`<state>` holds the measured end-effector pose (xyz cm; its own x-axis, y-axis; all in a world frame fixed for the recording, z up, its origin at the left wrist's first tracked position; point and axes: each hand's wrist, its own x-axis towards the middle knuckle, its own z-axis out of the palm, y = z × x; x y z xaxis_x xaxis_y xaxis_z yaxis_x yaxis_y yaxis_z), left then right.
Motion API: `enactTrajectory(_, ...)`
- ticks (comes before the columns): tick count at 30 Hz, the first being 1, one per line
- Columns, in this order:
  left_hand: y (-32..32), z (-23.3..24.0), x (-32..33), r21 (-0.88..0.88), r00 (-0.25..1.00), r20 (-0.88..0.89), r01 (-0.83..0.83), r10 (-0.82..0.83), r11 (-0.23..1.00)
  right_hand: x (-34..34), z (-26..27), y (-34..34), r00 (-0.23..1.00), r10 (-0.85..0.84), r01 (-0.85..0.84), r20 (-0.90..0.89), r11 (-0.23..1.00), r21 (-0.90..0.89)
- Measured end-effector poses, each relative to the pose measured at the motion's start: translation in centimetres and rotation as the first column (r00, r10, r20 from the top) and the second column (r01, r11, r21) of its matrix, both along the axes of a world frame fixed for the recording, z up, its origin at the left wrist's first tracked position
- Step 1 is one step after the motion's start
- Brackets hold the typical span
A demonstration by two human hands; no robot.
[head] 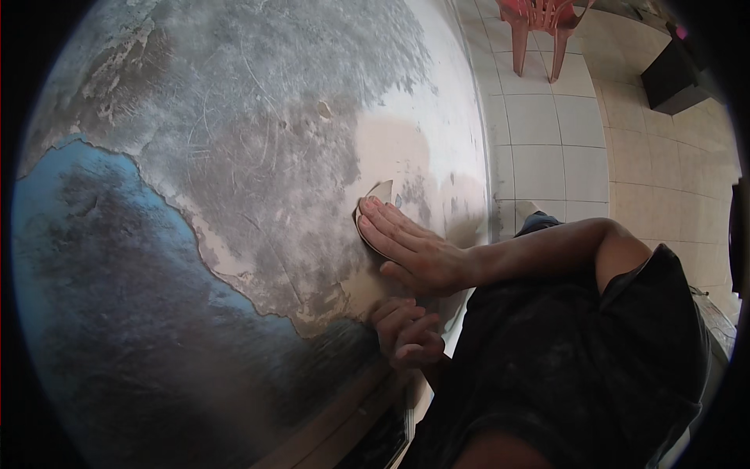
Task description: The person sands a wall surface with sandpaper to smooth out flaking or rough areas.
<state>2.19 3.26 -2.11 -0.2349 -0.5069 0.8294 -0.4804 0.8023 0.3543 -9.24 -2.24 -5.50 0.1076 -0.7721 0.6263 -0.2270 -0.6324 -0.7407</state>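
Observation:
My right hand (417, 249) lies flat against the wall, fingers together over a curled cream sheet that looks like sandpaper (382, 191). One edge of the sheet lifts away from the surface beside the fingertips. Below it, my left hand (410, 334) hovers close to the wall with its fingers loosely curled; nothing shows in them. Around the hands the wall (263, 146) is patchy grey and scratched. A smooth beige filler patch (392, 143) lies just above the sheet. A ragged, chipped edge borders the blue paint (111, 164) at the left.
Pale floor tiles (533, 120) run along the wall's foot, with tan tiles (636, 152) beyond. A red plastic chair (542, 23) stands at the top, and a black box-like object (674, 76) sits to its right. A dark panel with a pale edge (408, 431) is low in view.

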Motion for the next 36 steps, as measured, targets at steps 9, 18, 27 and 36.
enactTrajectory(9, 0.5, 0.2, -0.6, 0.058, 1.000, -0.011, -0.027, 0.028, 0.998, 0.3, 1.0, -0.5, 0.994, -0.070, 0.066, 0.083, 0.997, 0.045)
enactTrajectory(18, 0.5, 0.1, -0.7, 0.085, 0.999, -0.011, -0.044, 0.045, 0.995, -0.3, 2.2, -1.7, 0.972, -0.193, 0.185, 0.137, 0.980, 0.074)
enactTrajectory(27, 0.6, 0.6, -0.1, 0.023, 0.999, 0.035, -0.005, 0.004, 1.000, 0.0, 3.2, -2.1, 0.970, -0.208, 0.201, 0.126, 0.977, 0.070)
enactTrajectory(36, 0.9, 1.1, -0.4, 0.060, 1.000, 0.021, -0.021, 0.019, 0.998, -0.6, 4.3, -2.4, 0.973, -0.204, 0.205, 0.107, 0.979, -0.001)
